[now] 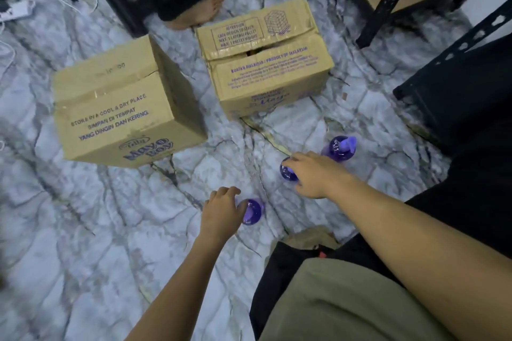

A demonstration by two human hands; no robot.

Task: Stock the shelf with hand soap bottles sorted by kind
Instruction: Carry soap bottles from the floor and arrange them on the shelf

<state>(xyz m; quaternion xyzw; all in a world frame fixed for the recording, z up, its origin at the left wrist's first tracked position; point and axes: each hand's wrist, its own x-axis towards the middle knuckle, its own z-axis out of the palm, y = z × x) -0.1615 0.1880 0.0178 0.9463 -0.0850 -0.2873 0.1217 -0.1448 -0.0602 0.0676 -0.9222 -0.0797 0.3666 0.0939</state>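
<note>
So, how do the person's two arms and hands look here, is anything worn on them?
Both forearms are bare up to the frame edge: no sleeves show. The left hand and the right hand carry no gloves, and I see no watch, ring or bracelet. The picture is somewhat blurred, so a thin ring could escape notice.

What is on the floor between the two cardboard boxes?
Nothing: in the head view, only a bare strip of marble-patterned floor separates the left box from the right box.
</note>
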